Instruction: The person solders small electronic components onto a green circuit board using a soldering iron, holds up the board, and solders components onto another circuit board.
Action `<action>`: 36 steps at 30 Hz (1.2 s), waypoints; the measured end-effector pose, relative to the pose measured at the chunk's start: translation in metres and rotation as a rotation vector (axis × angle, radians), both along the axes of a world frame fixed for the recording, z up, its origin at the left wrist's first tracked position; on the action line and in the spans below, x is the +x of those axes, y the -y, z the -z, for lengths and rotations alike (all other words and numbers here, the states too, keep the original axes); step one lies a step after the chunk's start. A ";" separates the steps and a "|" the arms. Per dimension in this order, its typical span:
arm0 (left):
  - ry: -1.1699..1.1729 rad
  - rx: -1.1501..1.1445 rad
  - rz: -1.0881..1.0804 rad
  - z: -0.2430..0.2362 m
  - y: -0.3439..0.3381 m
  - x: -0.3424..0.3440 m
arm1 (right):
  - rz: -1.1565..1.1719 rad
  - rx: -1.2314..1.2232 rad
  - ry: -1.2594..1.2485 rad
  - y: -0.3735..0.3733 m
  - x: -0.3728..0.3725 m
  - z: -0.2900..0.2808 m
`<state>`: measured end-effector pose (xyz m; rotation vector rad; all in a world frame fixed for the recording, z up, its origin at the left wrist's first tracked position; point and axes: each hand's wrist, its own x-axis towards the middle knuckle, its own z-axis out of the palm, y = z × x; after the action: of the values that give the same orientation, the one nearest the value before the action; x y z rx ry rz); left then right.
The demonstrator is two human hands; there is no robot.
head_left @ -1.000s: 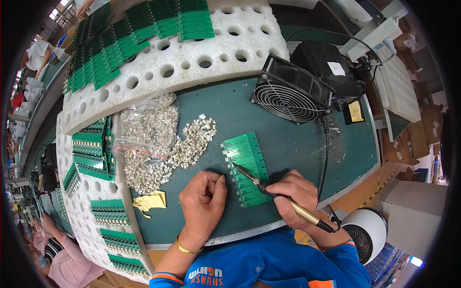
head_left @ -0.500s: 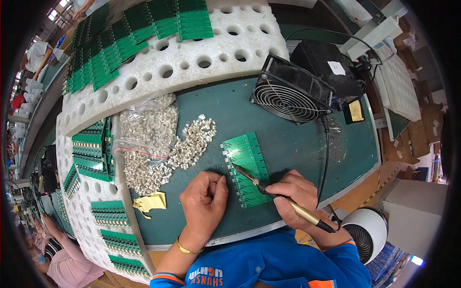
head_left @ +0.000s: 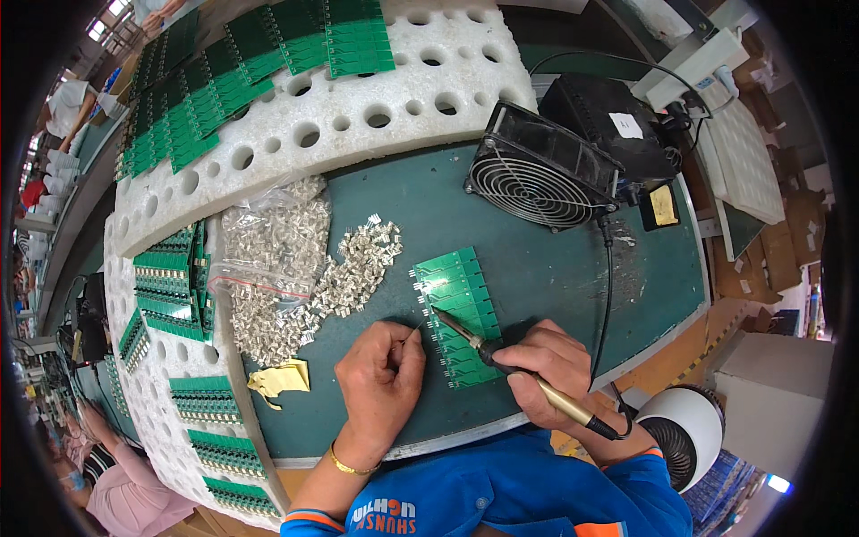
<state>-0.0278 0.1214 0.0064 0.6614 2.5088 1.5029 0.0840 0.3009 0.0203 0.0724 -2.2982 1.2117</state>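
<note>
A green circuit board panel (head_left: 467, 313) lies on the mat in front of me, with small white connectors along its left edge. My right hand (head_left: 548, 371) is closed around a soldering iron (head_left: 497, 353), whose tip meets the board near its left edge. Left of the board, my left hand (head_left: 383, 369) pinches a thin solder wire (head_left: 419, 328), whose far end is close to the iron's tip. Whether wire and tip touch is too small to tell. A heap of loose white connectors (head_left: 362, 268) lies beyond my left hand, beside a clear plastic bag (head_left: 277, 233) full of them.
White foam trays (head_left: 344, 148) with holes run along the back and left, carrying several green boards (head_left: 206, 398). A black fan (head_left: 541, 174) stands at the back right by a black box (head_left: 599, 125) and a yellow sponge (head_left: 663, 206). Yellow paper (head_left: 279, 380) lies near the left tray.
Almost nothing differs. The right hand and soldering iron have shifted very slightly; the tip stays at the board's left edge, and the left hand holds its place.
</note>
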 end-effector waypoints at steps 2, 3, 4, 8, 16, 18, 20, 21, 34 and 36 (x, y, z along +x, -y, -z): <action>0.003 -0.008 -0.002 -0.001 0.000 0.000 | 0.000 -0.011 -0.013 0.000 0.000 0.001; 0.004 -0.008 -0.002 -0.001 0.000 0.000 | 0.000 -0.011 -0.012 0.000 0.000 0.001; 0.010 -0.003 -0.006 0.000 0.000 0.000 | 0.002 -0.013 -0.015 0.000 0.000 0.001; 0.010 -0.007 -0.017 0.000 -0.002 0.000 | 0.002 -0.009 -0.018 0.001 0.000 0.001; -0.027 0.000 0.016 0.000 -0.002 0.000 | 0.005 0.001 -0.021 0.001 0.000 0.001; -0.022 -0.001 0.020 0.000 -0.001 0.000 | 0.006 0.006 -0.021 0.001 0.001 0.002; 0.013 0.000 0.022 0.000 -0.001 0.000 | 0.014 0.007 -0.040 0.002 0.002 0.006; 0.013 0.000 0.022 0.000 0.000 0.000 | 0.014 0.006 -0.040 0.003 0.002 0.006; 0.026 -0.004 0.026 -0.004 -0.001 0.000 | 0.021 0.037 -0.043 0.007 0.006 0.004; 0.019 -0.013 0.020 -0.004 -0.001 0.000 | 0.022 0.037 -0.045 0.008 0.007 0.005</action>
<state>-0.0280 0.1220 0.0101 0.6653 2.4889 1.4773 0.0910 0.2929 0.0157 0.0872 -2.2769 1.1452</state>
